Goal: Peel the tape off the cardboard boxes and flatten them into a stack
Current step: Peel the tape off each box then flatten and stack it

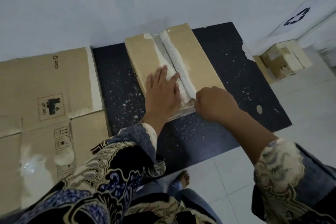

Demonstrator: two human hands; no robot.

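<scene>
A closed cardboard box (189,56) lies on a black speckled table (227,71), its top seam torn white where tape came off. A strip of clear tape (183,109) still clings to the near end of the seam. My left hand (161,92) lies flat on the box's left flap, fingers spread. My right hand (214,103) is closed in a fist at the box's near right corner, pinching the tape's end. A flattened box (40,100) with printed symbols lies to the left, overhanging the table.
A white wall runs behind the table. At the right, a white bin (298,23) with a recycling mark stands over another small cardboard box (280,62) on the white tiled floor. My foot (181,180) shows below the table edge.
</scene>
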